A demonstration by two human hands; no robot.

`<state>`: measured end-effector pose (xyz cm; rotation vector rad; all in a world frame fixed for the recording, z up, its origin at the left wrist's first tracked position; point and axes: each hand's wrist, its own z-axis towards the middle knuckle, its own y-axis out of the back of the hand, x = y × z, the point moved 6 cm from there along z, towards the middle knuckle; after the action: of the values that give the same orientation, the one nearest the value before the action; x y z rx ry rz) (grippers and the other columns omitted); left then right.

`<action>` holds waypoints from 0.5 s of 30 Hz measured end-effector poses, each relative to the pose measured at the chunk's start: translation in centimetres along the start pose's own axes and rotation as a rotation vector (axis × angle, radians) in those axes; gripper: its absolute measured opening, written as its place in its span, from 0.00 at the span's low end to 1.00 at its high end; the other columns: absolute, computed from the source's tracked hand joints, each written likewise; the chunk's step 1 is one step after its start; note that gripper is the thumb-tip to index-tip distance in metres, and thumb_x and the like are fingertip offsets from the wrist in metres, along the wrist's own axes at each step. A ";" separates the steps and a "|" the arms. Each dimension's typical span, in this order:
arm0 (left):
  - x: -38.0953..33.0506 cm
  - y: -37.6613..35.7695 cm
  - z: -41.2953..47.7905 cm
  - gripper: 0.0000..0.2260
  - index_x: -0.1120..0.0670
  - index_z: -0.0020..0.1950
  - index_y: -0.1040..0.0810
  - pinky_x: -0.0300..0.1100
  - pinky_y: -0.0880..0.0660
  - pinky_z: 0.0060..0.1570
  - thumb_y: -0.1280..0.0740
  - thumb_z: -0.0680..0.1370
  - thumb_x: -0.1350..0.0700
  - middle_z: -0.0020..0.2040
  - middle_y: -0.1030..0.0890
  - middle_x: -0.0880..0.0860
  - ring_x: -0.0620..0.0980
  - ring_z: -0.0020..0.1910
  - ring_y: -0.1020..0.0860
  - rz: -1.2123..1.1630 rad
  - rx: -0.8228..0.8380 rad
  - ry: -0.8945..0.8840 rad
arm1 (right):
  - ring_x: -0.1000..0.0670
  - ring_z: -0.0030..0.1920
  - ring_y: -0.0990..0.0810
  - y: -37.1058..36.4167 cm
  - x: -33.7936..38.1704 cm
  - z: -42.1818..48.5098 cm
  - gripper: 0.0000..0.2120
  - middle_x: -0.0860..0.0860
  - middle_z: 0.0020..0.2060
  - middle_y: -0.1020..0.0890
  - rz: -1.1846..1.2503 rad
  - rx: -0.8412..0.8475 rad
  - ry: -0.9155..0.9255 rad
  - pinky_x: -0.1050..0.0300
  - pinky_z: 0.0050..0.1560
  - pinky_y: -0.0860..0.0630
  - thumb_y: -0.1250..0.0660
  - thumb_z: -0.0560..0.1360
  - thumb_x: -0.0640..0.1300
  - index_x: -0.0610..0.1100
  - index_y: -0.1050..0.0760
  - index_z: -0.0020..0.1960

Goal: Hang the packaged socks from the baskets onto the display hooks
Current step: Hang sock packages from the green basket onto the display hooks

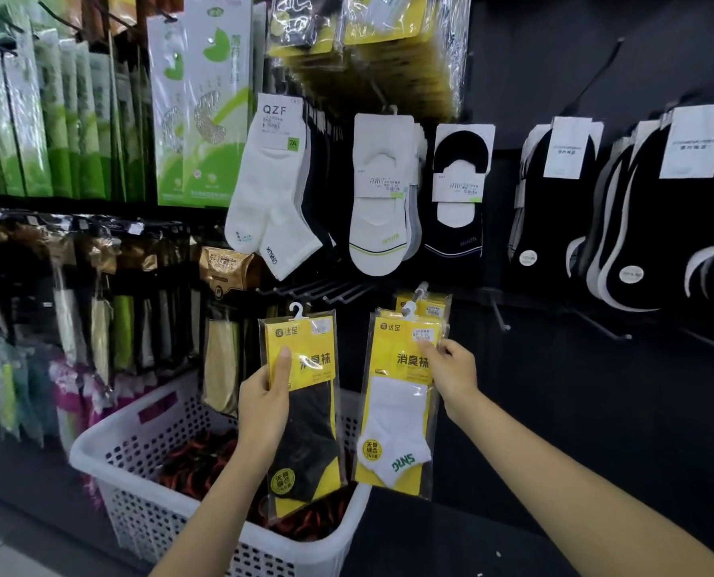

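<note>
At the lower hook, a white-sock pack hangs or nearly so, pinched in the fingers of the right hand, one hung pack behind it. The left hand grips a black-sock pack, not yet hung; the basket below holds more stock, so much likely remains.

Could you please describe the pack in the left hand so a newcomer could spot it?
Start at the white perforated basket, bottom left. Just above it, the left hand grips a yellow pack. Its socks are black, unlike the white-sock pack held by the right hand.
</note>
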<state>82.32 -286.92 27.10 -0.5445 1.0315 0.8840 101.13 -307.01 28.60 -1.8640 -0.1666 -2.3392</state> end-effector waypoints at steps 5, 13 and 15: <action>0.2 -0.3 -0.1 0.24 0.52 0.29 0.45 0.30 0.45 0.21 0.41 0.78 0.41 0.20 0.44 0.44 0.42 0.20 0.44 -0.024 0.023 -0.009 | 0.49 0.46 0.21 1.1 -1.6 0.6 0.12 0.47 0.44 0.19 -0.009 -0.162 -0.088 0.57 0.45 0.25 0.27 0.72 0.47 0.41 0.23 0.48; 0.2 -3.0 -1.6 0.20 0.53 0.33 0.23 0.26 0.38 0.22 0.41 0.78 0.42 0.22 0.28 0.42 0.38 0.20 0.32 -0.127 0.154 -0.007 | 0.51 0.48 0.22 1.8 -0.6 -2.7 0.09 0.50 0.47 0.21 0.016 -0.080 0.050 0.63 0.45 0.27 0.30 0.75 0.47 0.44 0.25 0.50; -0.3 -4.4 -2.1 0.18 0.51 0.35 0.20 0.26 0.33 0.28 0.41 0.77 0.43 0.27 0.20 0.44 0.37 0.26 0.24 -0.146 0.195 -0.012 | 0.52 0.49 0.21 0.5 0.2 -3.9 0.07 0.50 0.47 0.20 0.010 0.089 0.062 0.63 0.47 0.25 0.33 0.76 0.50 0.47 0.24 0.50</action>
<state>84.86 -291.05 26.38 -0.4434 1.0406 0.6492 97.40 -308.20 27.92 -1.7457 -0.2494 -2.3385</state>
